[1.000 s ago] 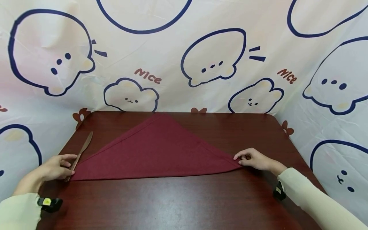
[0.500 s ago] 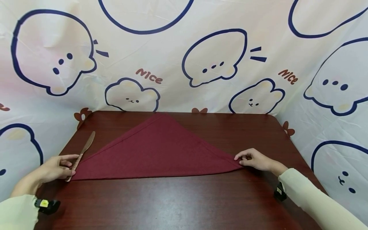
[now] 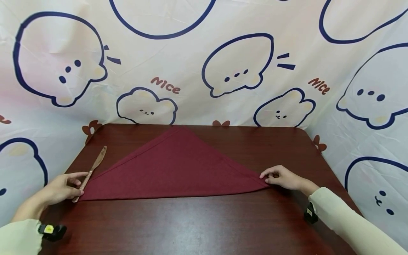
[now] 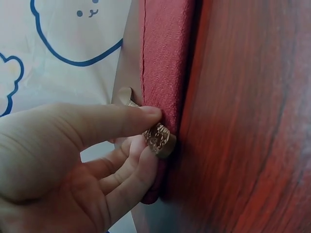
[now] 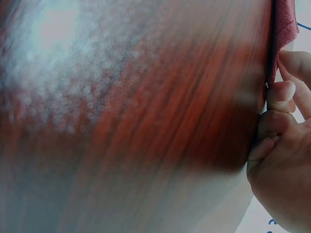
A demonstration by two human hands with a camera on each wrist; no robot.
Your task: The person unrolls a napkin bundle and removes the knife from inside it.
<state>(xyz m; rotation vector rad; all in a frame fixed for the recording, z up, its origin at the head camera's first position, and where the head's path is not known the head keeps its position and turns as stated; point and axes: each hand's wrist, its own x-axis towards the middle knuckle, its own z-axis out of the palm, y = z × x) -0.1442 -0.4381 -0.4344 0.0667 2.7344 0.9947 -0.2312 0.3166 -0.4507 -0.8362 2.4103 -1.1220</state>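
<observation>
A dark red cloth napkin (image 3: 178, 166), folded into a triangle, lies on the table with its long edge toward me and its point at the back edge. At its left corner my left hand (image 3: 62, 187) pinches the patterned handle of a copper-coloured table knife (image 3: 99, 157). The knife lies slantwise over that corner, blade pointing away. In the left wrist view, thumb and fingers grip the knife's handle end (image 4: 159, 138) against the red fabric (image 4: 165, 63). My right hand (image 3: 283, 177) pinches the napkin's right corner; the right wrist view catches only a strip of red cloth (image 5: 286, 26) by the fingers.
The brown wooden table (image 3: 197, 223) has rounded back corners. A white curtain (image 3: 188, 71) with cartoon outlines hangs behind it and along both sides. Black wrist devices (image 3: 52, 232) sit at both sleeves.
The knife's blade tip has swung slightly to the right. Both hands and the napkin stay nearly where they were.
</observation>
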